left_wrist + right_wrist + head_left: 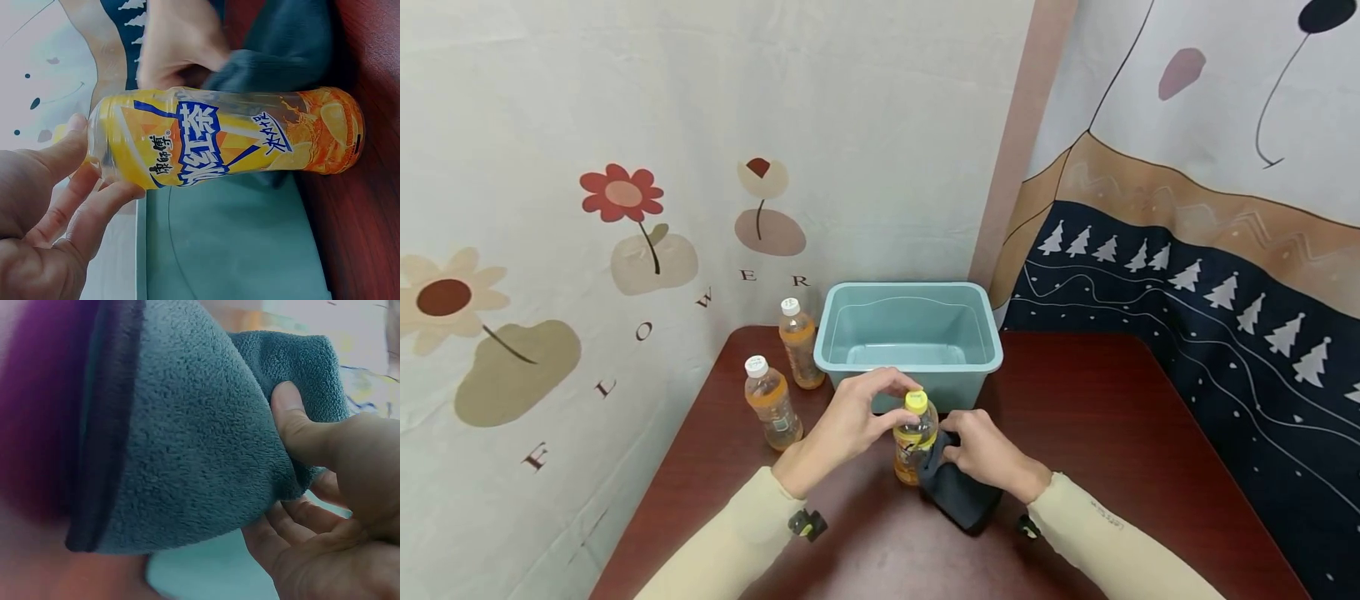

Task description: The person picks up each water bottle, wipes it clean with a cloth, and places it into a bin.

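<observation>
A clear plastic bottle [907, 473] with a yellow cap stands upright near the table's middle. Its yellow and orange label with blue characters faces the left wrist view. My left hand [844, 415] holds this bottle around the neck, thumb and fingers on opposite sides just below the cap. From the right, my right hand [991, 457] pinches a dark grey-green fleecy cloth [187, 437] between thumb and fingers. The bunched part of the cloth lies right at the bottle's side, and the rest hangs down toward the table.
A light blue plastic tub [958, 390] stands behind the hands against the wall side. Two bottles with white caps, a nearer bottle [771, 408] and a farther bottle [800, 346], stand left of the tub. The reddish-brown table [1112, 433] extends to the right beside a patterned curtain.
</observation>
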The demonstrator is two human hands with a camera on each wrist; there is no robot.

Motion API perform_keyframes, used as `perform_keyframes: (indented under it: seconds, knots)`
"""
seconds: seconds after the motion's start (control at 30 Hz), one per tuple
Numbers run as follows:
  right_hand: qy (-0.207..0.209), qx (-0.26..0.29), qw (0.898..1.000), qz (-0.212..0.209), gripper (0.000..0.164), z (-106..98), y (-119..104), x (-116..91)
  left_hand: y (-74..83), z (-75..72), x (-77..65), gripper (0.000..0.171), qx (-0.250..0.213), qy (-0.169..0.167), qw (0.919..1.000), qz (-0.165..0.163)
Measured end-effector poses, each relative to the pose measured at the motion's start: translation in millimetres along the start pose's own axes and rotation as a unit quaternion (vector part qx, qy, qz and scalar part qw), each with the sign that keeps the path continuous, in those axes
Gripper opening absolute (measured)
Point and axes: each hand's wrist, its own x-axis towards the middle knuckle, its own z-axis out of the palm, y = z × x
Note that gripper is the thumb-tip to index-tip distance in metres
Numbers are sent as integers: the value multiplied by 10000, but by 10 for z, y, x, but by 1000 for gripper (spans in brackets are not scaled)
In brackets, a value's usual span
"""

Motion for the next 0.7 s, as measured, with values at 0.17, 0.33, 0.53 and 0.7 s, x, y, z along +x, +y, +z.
perform_keyframes:
  seconds: [0.17, 0.33, 0.53, 0.7]
  knots:
    - [284, 50, 9996, -38, 27, -189, -123, -22, 3, 1, 0, 38, 13, 15, 10000, -15]
    - [597, 63, 9981, -135, 28, -356, -241, -49, 5, -7, -4, 37, 5, 37, 10000, -13]
    - [997, 131, 9941, -408, 29, -492, -362, -51, 24, -20, -7, 37, -33, 32, 10000, -21]
    - [1222, 311, 9902, -598, 32, -547, -415, -31, 47, -20, 1, 37, -65, 10, 10000, -42]
